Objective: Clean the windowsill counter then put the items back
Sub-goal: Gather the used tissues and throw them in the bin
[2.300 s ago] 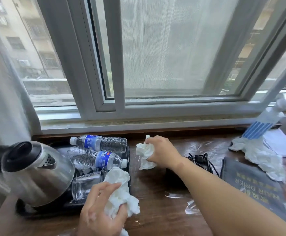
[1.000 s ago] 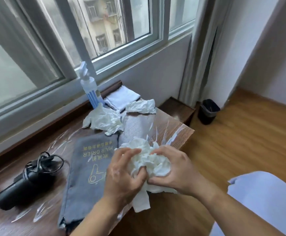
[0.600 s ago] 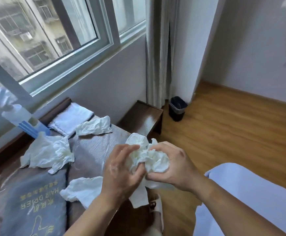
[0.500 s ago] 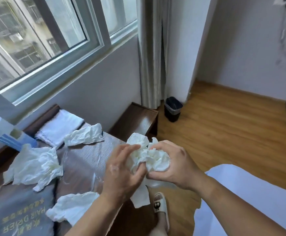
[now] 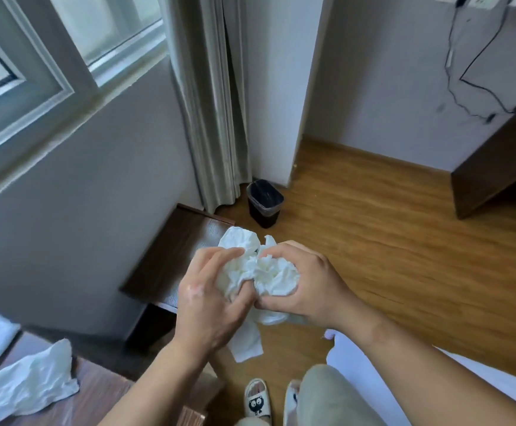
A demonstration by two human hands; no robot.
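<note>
Both my hands squeeze one crumpled wad of white tissues [image 5: 259, 272] in front of me, above the floor beside the counter. My left hand [image 5: 210, 299] grips its left side and my right hand [image 5: 303, 287] grips its right side, with a loose tail of tissue hanging below. Another crumpled white tissue [image 5: 26, 385] lies on the wooden windowsill counter [image 5: 97, 392] at the lower left. The rest of the counter and its items are out of view.
A small black waste bin [image 5: 264, 202] with a liner stands on the wooden floor by the grey curtain [image 5: 210, 96]. A low dark wooden shelf [image 5: 170, 259] juts out below the window wall. White bedding [image 5: 481, 382] lies at the lower right, my slippered feet [image 5: 258, 401] below.
I have turned right, away from the counter, so the spray bottle, hair-dryer bag and most tissues have left the view. The bin is now nearer the middle. Both hands still hold the wad.
</note>
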